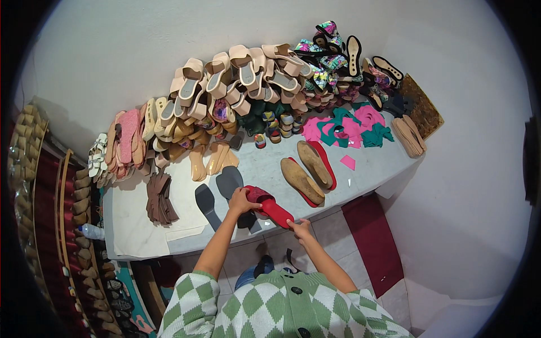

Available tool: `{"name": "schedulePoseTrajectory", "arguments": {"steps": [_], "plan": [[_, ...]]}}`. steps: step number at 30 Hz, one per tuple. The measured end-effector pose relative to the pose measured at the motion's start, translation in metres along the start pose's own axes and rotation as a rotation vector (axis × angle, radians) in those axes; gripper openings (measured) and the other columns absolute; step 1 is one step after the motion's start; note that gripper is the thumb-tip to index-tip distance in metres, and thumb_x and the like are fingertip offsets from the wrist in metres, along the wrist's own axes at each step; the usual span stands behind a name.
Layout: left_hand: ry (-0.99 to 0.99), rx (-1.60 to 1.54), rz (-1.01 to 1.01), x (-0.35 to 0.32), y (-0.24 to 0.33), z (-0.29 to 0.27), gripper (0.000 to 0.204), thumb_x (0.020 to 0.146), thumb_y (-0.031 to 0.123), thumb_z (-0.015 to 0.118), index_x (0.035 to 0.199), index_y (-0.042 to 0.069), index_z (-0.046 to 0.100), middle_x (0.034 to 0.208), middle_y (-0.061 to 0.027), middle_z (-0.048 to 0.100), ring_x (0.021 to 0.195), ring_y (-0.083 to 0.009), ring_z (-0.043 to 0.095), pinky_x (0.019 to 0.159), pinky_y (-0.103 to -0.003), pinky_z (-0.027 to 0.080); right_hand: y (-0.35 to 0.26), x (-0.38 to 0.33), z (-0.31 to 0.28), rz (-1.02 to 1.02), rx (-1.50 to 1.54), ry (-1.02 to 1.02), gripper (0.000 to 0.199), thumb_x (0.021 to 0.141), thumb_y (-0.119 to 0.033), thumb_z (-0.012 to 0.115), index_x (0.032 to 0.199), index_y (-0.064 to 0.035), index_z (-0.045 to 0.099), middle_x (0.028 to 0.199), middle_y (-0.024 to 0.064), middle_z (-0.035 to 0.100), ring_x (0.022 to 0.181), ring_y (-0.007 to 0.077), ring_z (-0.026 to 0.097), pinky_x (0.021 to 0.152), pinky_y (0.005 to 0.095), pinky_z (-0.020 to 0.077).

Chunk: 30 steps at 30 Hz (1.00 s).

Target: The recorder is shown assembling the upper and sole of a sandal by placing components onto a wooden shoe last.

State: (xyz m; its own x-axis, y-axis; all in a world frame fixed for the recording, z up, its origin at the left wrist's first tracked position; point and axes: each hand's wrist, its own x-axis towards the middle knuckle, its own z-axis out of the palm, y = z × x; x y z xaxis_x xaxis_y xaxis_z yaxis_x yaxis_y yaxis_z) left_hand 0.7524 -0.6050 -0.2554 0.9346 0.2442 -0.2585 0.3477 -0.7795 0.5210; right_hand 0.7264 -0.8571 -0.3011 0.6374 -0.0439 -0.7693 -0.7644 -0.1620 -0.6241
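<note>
Between my hands, over the table's front edge, is a red slipper (276, 212) with a textured strap. My left hand (240, 201) grips it at the strap end, the thumb lying across the strap. The fingers of my right hand (300, 229) pinch the other end of its sole. A dark grey sole (207, 205) lies left of my left hand, and another grey sole (229, 180) lies just beyond it. To the right, two brown shoe lasts (302, 181) rest on the table with red pieces (323, 158) attached or lying under them.
Many heeled sandals (248, 70) are piled along the wall. Pink and green scraps (349, 127) lie at the back right of the table (366, 180). A brown stack of strips (162, 198) sits at left. Racks of lasts (83, 225) stand left; a dark red mat (372, 242) lies on the floor.
</note>
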Motion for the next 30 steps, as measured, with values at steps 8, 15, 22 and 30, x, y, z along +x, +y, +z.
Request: {"name": "schedulePoseTrajectory", "arguments": {"steps": [8,15,22,30], "plan": [[-0.260,0.133,0.010,0.026,-0.009,-0.002,0.081,0.057,0.068,0.061,0.102,0.001,0.061,0.113,-0.0201,0.053,0.112,-0.0354,0.046,0.096,-0.043,0.036,-0.013,0.004,-0.002,0.124,0.054,-0.064,0.090,0.063,-0.028,0.078,0.127,-0.0068,0.019,0.111,0.0121,0.049,0.094,0.0213,0.055,0.075,0.0401,0.0397],[-0.437,0.177,0.134,0.042,-0.029,-0.002,0.081,0.065,0.072,0.050,0.106,0.003,0.061,0.116,-0.0204,0.054,0.113,-0.0361,0.046,0.100,-0.047,0.030,0.007,0.019,0.014,-0.130,-0.095,0.198,0.088,0.063,-0.023,0.078,0.124,-0.0009,0.017,0.114,0.0197,0.042,0.096,0.0240,0.051,0.085,0.0345,0.0402],[-0.222,0.074,0.065,0.033,-0.025,-0.004,0.051,0.078,0.054,0.047,0.093,0.009,0.066,0.097,-0.0158,0.062,0.090,-0.0313,0.058,0.079,-0.041,0.045,0.009,0.020,-0.001,-0.129,-0.048,0.074,0.086,0.064,-0.026,0.079,0.125,-0.0005,0.024,0.111,0.0194,0.047,0.091,0.0224,0.054,0.078,0.0321,0.0442],[0.426,-0.394,0.129,-0.020,-0.044,0.014,0.024,0.078,0.016,0.060,0.099,0.004,0.059,0.088,-0.0129,0.063,0.080,-0.0264,0.061,0.074,-0.035,0.047,-0.027,-0.040,-0.045,-0.307,0.064,-0.295,0.049,0.073,-0.018,0.072,0.112,-0.0014,0.048,0.090,0.0121,0.061,0.086,0.0151,0.057,0.080,0.0264,0.0422]]}}
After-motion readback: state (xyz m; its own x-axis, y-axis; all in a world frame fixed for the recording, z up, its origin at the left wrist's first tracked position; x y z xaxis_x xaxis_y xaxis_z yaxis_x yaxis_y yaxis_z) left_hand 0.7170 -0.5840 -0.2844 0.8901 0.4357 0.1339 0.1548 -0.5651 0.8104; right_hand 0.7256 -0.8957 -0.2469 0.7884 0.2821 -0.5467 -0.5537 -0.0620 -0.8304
